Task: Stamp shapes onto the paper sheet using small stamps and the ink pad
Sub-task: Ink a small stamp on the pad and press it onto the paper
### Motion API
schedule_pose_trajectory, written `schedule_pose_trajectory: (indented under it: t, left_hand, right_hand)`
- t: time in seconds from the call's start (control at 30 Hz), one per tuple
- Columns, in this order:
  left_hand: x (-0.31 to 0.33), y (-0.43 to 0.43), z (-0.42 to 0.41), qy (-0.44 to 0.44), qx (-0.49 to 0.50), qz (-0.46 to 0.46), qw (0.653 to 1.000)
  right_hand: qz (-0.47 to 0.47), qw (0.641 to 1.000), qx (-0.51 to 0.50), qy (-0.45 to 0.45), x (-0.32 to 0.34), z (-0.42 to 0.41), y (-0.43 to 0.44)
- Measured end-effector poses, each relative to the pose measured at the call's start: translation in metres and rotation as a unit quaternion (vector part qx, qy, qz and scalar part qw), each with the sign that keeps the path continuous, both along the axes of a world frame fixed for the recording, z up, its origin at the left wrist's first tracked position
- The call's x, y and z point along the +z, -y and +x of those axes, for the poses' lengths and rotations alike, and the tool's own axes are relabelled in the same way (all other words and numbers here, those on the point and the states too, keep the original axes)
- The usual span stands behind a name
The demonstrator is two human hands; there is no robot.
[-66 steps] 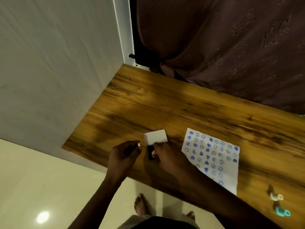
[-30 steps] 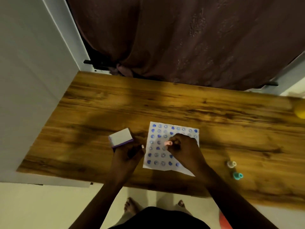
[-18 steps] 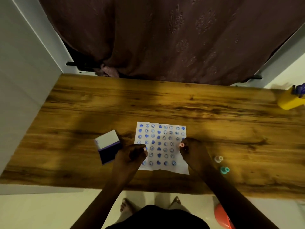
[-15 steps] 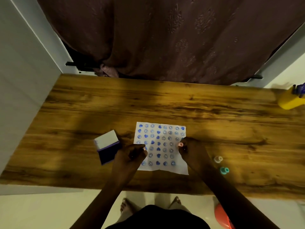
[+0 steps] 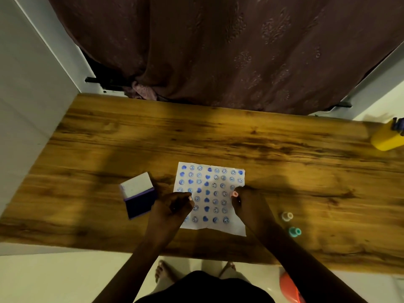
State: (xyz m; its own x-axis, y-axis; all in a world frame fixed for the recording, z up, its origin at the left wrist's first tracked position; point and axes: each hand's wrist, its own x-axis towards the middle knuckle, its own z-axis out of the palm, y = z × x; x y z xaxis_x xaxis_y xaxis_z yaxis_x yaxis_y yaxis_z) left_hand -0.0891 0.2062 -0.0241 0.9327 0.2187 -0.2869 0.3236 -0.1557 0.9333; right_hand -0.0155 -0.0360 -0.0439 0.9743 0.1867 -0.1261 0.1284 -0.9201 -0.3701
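Note:
A white paper sheet (image 5: 209, 189) covered with blue heart and smiley prints lies near the front of the wooden table (image 5: 218, 138). My right hand (image 5: 249, 204) grips a small pink stamp (image 5: 234, 194) pressed upright on the sheet's right side. My left hand (image 5: 172, 207) rests on the sheet's left edge, fingers curled and pinching it down. The ink pad (image 5: 138, 195), purple with its white lid raised, sits just left of my left hand. A white stamp (image 5: 287, 216) and a teal stamp (image 5: 294, 232) lie to the right of the sheet.
A yellow bottle (image 5: 388, 136) stands at the table's far right edge. A dark maroon curtain (image 5: 218, 51) hangs behind the table, and a white wall (image 5: 26, 84) borders the left. An orange object (image 5: 288, 287) sits on the floor below the front edge, near my feet.
The view swung from the table's left end to the sheet. My right hand carried the pink stamp from the ink pad to the sheet's right side; my left hand moved onto the sheet's left edge.

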Motion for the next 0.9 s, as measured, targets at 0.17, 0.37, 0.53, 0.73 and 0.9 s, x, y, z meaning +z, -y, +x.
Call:
schedule_pose_trajectory:
  t: [0.17, 0.37, 0.53, 0.73, 0.9]
  left_hand:
    - [-0.002, 0.005, 0.005, 0.004, 0.001, -0.001, 1.0]
    - [0.009, 0.011, 0.007, 0.018, -0.017, 0.005, 1.0]
    - [0.026, 0.016, 0.01, 0.039, -0.045, 0.032, 0.998]
    - [0.03, 0.028, 0.013, 0.039, -0.073, 0.018, 0.996]
    - [0.038, 0.054, 0.012, 0.036, -0.119, -0.024, 0.992]
  right_hand:
    - [-0.007, 1.0, -0.009, 0.004, 0.001, 0.001, -0.004]
    - [-0.048, 0.999, -0.013, -0.023, 0.006, 0.01, -0.004]
    - [-0.027, 0.999, -0.013, -0.03, 0.017, 0.02, -0.002]
    - [0.159, 0.98, -0.109, -0.041, 0.065, 0.012, 0.022]
    - [0.444, 0.86, -0.192, -0.162, 0.094, -0.032, 0.029]
